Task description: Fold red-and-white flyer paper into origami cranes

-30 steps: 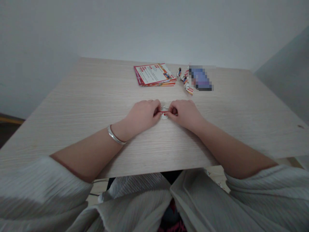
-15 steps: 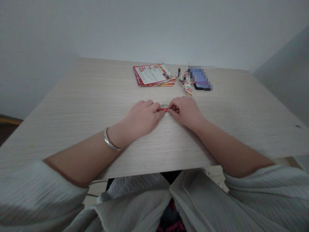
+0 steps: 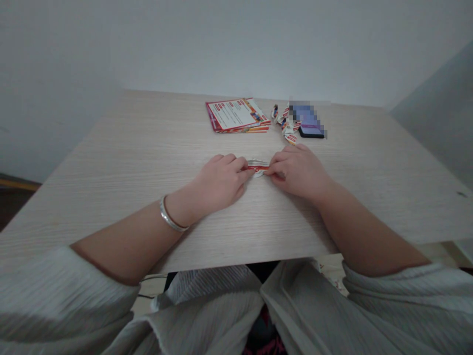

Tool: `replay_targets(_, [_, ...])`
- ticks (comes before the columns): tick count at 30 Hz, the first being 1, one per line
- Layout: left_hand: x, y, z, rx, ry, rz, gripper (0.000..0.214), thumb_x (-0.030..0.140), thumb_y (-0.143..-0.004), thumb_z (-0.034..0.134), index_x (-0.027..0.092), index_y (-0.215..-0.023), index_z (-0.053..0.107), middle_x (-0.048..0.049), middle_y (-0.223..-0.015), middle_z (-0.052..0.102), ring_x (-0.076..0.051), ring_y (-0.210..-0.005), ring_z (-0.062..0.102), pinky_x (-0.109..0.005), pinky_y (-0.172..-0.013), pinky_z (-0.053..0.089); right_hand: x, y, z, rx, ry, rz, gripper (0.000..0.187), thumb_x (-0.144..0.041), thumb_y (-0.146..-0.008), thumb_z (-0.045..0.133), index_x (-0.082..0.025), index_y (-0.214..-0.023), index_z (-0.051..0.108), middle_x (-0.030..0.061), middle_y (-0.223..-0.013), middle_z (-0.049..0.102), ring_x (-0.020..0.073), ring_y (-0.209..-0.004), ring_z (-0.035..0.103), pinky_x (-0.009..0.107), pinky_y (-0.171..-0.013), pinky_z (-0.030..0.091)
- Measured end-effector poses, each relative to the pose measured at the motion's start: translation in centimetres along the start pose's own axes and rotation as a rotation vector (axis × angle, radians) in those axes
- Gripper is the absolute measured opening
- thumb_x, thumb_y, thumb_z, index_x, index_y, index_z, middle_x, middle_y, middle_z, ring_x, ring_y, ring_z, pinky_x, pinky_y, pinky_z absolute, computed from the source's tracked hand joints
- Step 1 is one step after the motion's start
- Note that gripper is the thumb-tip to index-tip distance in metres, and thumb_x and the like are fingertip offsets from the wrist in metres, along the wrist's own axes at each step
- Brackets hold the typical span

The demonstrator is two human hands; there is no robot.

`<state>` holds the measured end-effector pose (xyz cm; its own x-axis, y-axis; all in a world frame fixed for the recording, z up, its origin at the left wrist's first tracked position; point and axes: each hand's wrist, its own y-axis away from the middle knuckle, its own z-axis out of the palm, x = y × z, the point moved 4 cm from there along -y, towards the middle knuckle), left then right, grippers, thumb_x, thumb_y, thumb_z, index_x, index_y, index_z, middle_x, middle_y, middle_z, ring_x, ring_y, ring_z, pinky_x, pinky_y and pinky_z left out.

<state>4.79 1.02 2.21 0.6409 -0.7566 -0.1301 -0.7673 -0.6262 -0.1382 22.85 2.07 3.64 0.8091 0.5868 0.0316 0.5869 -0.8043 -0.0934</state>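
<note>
Head view: hands [image 3: 223, 181] on pale wood-grain table [image 3: 155, 133], grey wall [image 3: 236, 44] behind.

Wood-grained tabletop [image 3: 148, 153], shiny metal bangle [image 3: 167, 218], cloth sleeves [image 3: 74, 293]

In front of me spreads a broad, pale wood-grain table [image 3: 148, 133], its fine streaks running from left to right and a small dark mark [image 3: 461, 194] near its right edge. Beyond its far edge I see a plain, pale grey wall [image 3: 236, 44], smooth and reaching to the top of my view. At the far right, a darker blue-grey surface [image 3: 443, 103] meets it along a slanting edge. To my left, past the table, lies a narrow orange-brown strip [image 3: 18, 184] with darkness under it. Below the near edge, thin dark cables [image 3: 153, 277] cross a pale floor [image 3: 153, 287]. The light is dim and soft.
</note>
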Motion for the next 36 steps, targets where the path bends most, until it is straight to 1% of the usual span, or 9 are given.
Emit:
replay_targets(7, [-0.1, 0.0, -0.4, -0.022, 0.016, 0.004, 0.038, 0.025, -0.102, 0.051, 0.015, -0.132, 0.073, -0.0155, -0.119, 0.073, -0.028, -0.102, 0.065, -0.042, -0.09, 0.052, 1.0, 0.2, 0.2, 0.009, -0.026, -0.023, 0.022, -0.02, -0.094, 0.067, -0.029, -0.099, 0.087, 0.0045, -0.103, 0.081, 0.0254, -0.1, 0.064, 0.042, -0.092, 0.038])
replay_targets(12, [-0.5, 0.2, -0.7, 0.002, 0.005, -0.028, 0.037, 0.029, -0.105, 0.047, 0.014, -0.106, 0.08, -0.0141, -0.102, 0.076, -0.027, -0.091, 0.068, -0.042, -0.083, 0.052, 1.0, 0.2, 0.3, 0.026, -0.065, -0.019, 0.023, -0.02, -0.094, 0.067, -0.029, -0.1, 0.087, 0.0043, -0.105, 0.081, 0.0258, -0.102, 0.066, 0.043, -0.093, 0.039])
replay_targets(16, [-0.2, 0.1, -0.9, -0.05, -0.06, -0.047, 0.037, 0.028, -0.105, 0.046, 0.015, -0.102, 0.081, -0.0139, -0.1, 0.076, -0.029, -0.09, 0.07, -0.045, -0.08, 0.053, 0.9, 0.3, 0.2, 0.015, -0.081, -0.002, 0.024, -0.02, -0.094, 0.065, -0.027, -0.101, 0.087, 0.0053, -0.108, 0.081, 0.0261, -0.103, 0.067, 0.043, -0.093, 0.039])
replay_targets(18, [0.0, 0.0, -1.0, -0.067, -0.068, -0.064, 0.038, 0.026, -0.105, 0.045, 0.014, -0.103, 0.081, -0.0152, -0.106, 0.076, -0.031, -0.096, 0.071, -0.047, -0.083, 0.055, 0.8, 0.3, 0.1, 0.009, -0.081, 0.0, 0.023, -0.021, -0.095, 0.064, -0.024, -0.101, 0.087, 0.0065, -0.107, 0.081, 0.0265, -0.103, 0.068, 0.043, -0.093, 0.039])
replay_targets(21, [-0.3, 0.2, -1.1, -0.03, -0.015, -0.074, 0.038, 0.025, -0.105, 0.046, 0.013, -0.106, 0.082, -0.0185, -0.134, 0.071, -0.034, -0.115, 0.069, -0.049, -0.095, 0.056, 0.7, 0.3, -0.1, 0.011, -0.08, -0.013, 0.024, -0.025, -0.096, 0.063, -0.021, -0.099, 0.086, 0.0088, -0.107, 0.081, 0.0271, -0.102, 0.068, 0.042, -0.092, 0.041])
replay_targets(23, [-0.7, 0.5, -1.0, -0.019, 0.038, -0.066, 0.037, 0.027, -0.106, 0.048, 0.015, -0.117, 0.08, -0.0188, -0.151, 0.061, -0.035, -0.126, 0.066, -0.051, -0.106, 0.053, 0.6, 0.3, -0.1, 0.017, -0.086, -0.029, 0.025, -0.026, -0.097, 0.062, -0.018, -0.098, 0.086, 0.0106, -0.107, 0.081, 0.0273, -0.1, 0.069, 0.042, -0.09, 0.042])
replay_targets(26, [-1.4, 1.2, -0.6, -0.089, 0.081, -0.016, 0.041, 0.034, -0.106, 0.052, 0.017, -0.139, 0.071, -0.02, -0.157, 0.057, -0.035, -0.135, 0.062, -0.053, -0.115, 0.048, 0.7, 0.2, 0.2, 0.035, -0.117, -0.048, 0.027, -0.026, -0.098, 0.06, -0.016, -0.094, 0.085, 0.0114, -0.103, 0.081, 0.0265, -0.096, 0.07, 0.041, -0.089, 0.045])
replay_targets(31, [-1.8, 1.3, -0.6, -0.124, 0.067, 0.018, 0.048, 0.042, -0.107, 0.049, 0.017, -0.144, 0.066, -0.0203, -0.147, 0.065, -0.035, -0.133, 0.064, -0.051, -0.114, 0.047, 1.4, 0.0, 1.1, 0.228, -0.304, 0.04, 0.021, -0.025, -0.098, 0.062, -0.017, -0.101, 0.081, 0.011, -0.106, 0.08, 0.0251, -0.101, 0.07, 0.038, -0.094, 0.05])
replay_targets(36, [-2.0, 0.4, -0.9, -0.069, 0.162, -0.085, 0.041, 0.033, -0.108, 0.04, 0.016, -0.111, 0.077, -0.0125, -0.117, 0.078, -0.028, -0.111, 0.072, -0.044, -0.105, 0.052, 1.7, -0.3, 2.7, 0.258, -0.336, 0.111, 0.037, -0.033, -0.09, 0.075, -0.016, -0.122, 0.076, 0.0145, -0.126, 0.077, 0.0327, -0.119, 0.067, 0.048, -0.109, 0.048])
